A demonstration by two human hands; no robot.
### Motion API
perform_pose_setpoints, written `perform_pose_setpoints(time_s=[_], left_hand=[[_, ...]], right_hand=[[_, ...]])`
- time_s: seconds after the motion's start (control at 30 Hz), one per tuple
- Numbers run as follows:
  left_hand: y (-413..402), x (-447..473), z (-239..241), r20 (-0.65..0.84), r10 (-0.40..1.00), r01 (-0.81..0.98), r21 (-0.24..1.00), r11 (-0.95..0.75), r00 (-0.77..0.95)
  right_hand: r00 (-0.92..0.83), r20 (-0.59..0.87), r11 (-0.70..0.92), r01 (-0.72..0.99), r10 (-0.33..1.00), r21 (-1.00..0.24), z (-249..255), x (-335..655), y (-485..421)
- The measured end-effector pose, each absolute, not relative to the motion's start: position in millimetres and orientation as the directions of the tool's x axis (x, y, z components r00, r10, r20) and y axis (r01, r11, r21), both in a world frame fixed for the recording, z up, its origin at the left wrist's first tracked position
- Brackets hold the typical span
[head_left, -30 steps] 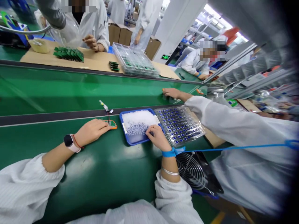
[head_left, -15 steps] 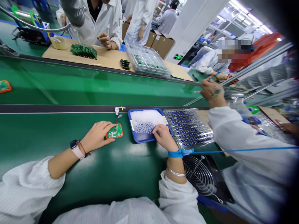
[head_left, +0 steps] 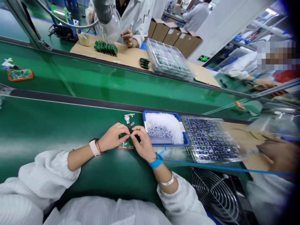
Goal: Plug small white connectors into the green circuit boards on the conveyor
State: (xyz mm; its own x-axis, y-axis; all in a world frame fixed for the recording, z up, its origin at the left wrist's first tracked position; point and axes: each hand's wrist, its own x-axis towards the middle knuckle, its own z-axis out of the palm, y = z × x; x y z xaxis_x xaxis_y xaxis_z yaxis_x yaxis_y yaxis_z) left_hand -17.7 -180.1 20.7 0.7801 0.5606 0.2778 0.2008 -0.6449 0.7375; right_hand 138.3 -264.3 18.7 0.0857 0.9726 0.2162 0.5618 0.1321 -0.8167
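My left hand (head_left: 113, 137) rests on a small green circuit board in an orange frame (head_left: 126, 145) on the green bench, its fingers curled over the board's top edge. My right hand (head_left: 142, 142) meets it above the board, fingertips pinched on a tiny part I cannot make out. A white connector on thin wires (head_left: 127, 118) lies just beyond the board. To the right stands a blue tray (head_left: 164, 143) heaped with small white parts, and beside it a clear blister tray of blue components (head_left: 211, 140).
A fan grille (head_left: 217, 193) sits at the bench edge on the right. Another framed board (head_left: 20, 75) lies on the green conveyor at the far left. People in white coats work across the belt by clear trays (head_left: 170, 61) and stacked boards (head_left: 106, 48); a co-worker's hand (head_left: 278, 154) is at right.
My right hand left the blue tray and came left to the circuit board, pinching something small. My left hand stayed on the board. The view swung right; the neighbour's arm drew back.
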Motion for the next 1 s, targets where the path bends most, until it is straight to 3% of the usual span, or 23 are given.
perform_pose_setpoints(time_s=[0.5, 0.7, 0.87, 1.0], left_hand=[[-175, -16, 15, 0.144, 0.636, 0.274, 0.815, -0.511, 0.758], [-170, -10, 22, 0.05, 0.625, 0.368, 0.771, -0.52, 0.779], [-168, -16, 19, 0.119, 0.602, 0.308, 0.771, -0.557, 0.79], [-169, -21, 13, 0.205, 0.509, 0.227, 0.715, -0.661, 0.836]], right_hand=[[0.052, 0.123, 0.071, 0.572, 0.991, -0.817, 7, 139, -262], [0.101, 0.083, 0.01, 0.572, 0.991, -0.82, 2, 136, -260], [0.127, 0.186, 0.072, 0.608, 0.974, -0.791, 20, 130, -267], [0.21, 0.33, 0.084, 0.718, 0.92, -0.691, 42, 172, -280]])
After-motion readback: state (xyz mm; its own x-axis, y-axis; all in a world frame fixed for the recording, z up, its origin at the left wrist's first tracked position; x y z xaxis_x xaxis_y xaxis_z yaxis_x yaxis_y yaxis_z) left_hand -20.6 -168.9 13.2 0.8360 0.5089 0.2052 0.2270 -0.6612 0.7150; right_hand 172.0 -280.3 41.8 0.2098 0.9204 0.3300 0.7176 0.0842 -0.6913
